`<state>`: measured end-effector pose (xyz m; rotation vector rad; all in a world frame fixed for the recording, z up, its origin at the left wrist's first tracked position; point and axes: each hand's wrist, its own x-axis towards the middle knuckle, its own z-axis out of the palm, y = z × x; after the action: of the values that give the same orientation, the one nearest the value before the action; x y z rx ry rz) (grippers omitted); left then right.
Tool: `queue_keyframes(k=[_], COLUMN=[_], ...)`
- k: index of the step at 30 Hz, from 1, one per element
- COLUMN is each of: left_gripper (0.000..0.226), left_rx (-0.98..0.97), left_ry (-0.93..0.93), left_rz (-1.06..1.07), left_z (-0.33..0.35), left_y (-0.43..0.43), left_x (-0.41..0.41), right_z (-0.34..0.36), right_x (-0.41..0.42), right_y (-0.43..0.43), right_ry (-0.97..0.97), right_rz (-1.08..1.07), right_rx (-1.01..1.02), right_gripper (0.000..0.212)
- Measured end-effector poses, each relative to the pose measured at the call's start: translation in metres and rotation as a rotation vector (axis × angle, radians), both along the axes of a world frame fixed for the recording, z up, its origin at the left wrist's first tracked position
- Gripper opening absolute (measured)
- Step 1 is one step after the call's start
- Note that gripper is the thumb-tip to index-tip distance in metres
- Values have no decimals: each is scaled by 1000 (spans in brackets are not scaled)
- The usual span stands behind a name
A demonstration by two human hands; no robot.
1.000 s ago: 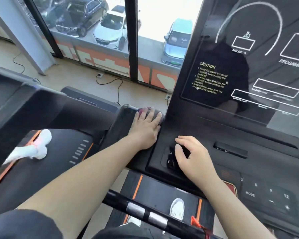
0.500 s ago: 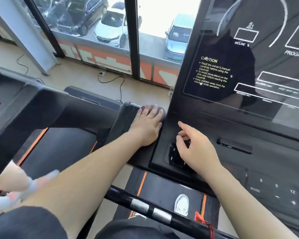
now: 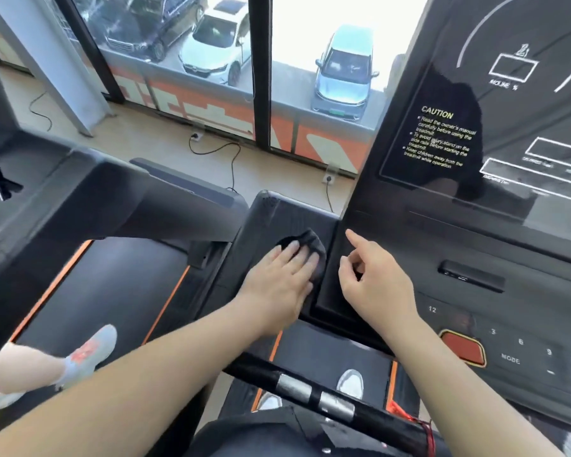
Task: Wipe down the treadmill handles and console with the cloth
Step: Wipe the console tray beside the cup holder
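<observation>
My left hand (image 3: 279,278) lies flat with straight fingers on a dark grey cloth (image 3: 312,247), pressing it onto the black left side pad (image 3: 287,216) of the treadmill console. My right hand (image 3: 373,282) hovers just right of it over the console's lower left corner, index finger stretched forward, the other fingers curled, holding nothing. The black console (image 3: 475,225) with its glossy display panel (image 3: 508,127) fills the right side. A black handlebar (image 3: 327,404) with silver sensor plates crosses below my arms.
Console keys and an orange-red button (image 3: 463,347) sit at lower right. A neighbouring treadmill (image 3: 96,275) stands on the left, with another person's leg and grey shoe (image 3: 89,354) on its belt. Windows and floor cables lie ahead.
My left hand has slid back toward me on the side pad, and the cloth now shows beyond its fingertips. My right hand lifted off the console buttons and points its index finger forward.
</observation>
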<state>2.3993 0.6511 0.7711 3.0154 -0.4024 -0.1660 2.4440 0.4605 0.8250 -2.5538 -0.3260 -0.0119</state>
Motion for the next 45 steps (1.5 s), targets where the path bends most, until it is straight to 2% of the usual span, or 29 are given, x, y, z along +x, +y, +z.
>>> queue_keyframes(k=[2, 4, 8, 11, 16, 20, 23, 25, 28, 30, 31, 32, 33, 35, 36, 41, 45], left_gripper=[72, 70, 57, 59, 60, 54, 45, 50, 45, 45, 48, 51, 57, 66, 66, 64, 64], left_rx=[-7, -17, -42, -17, -18, -85, -160, -205, -417, -365, -302, -216, -131, -37, -24, 9, 5], left_ry=[50, 57, 12, 58, 67, -73, -62, -102, -302, -448, -456, -395, -257, 4, 50, 97, 113], left_rz=[84, 97, -25, -73, 210, 129, 48, 207, 549, 551, 493, 415, 348, 315, 319, 324, 312], left_z=[2, 4, -6, -3, 11, 2, -1, 9, 38, 46, 43, 35, 25, 6, 2, 13, 11], left_y=[-8, -18, -4, 8, -18, -23, 3, 20, 41, 44, 41, 34, 27, 19, 21, 33, 1], left_x=[12, -7, -67, -57, 3, -46, -73, -65, -42, -36, -35, -36, -39, -38, -29, 45, 14], right_z=[3, 5, -1, -6, -5, -2, 0, 3, 6, 5, 5, 5, 5, 5, 5, -2, -4], right_x=[4, 8, 9, 5, -1, -4, -1, 2, 9, 12, 13, 12, 12, 13, 14, 14, 15], right_y=[8, 11, 7, 5, 12, 9, 7, 8, 8, 6, 4, 3, 2, 3, 4, 7, 5], right_ry=[-26, -36, -57, -68, -67, -63, -62, -50, -41, -19, -10, -3, 6, 36, 55, 104, 99], right_rz=[-7, 20, 107, 131, 147, 193, 215, 232, 247, 240, 237, 241, 251, 279, 293, 354, 362], right_rx=[-7, -16, -40, -51, -24, -23, -8, -12, -36, -77, -99, -123, -149, -205, -236, -366, -408], right_gripper=[48, 46, 37, 35, 34, 34, 34, 34, 38, 45, 48, 51, 54, 61, 64, 70, 71])
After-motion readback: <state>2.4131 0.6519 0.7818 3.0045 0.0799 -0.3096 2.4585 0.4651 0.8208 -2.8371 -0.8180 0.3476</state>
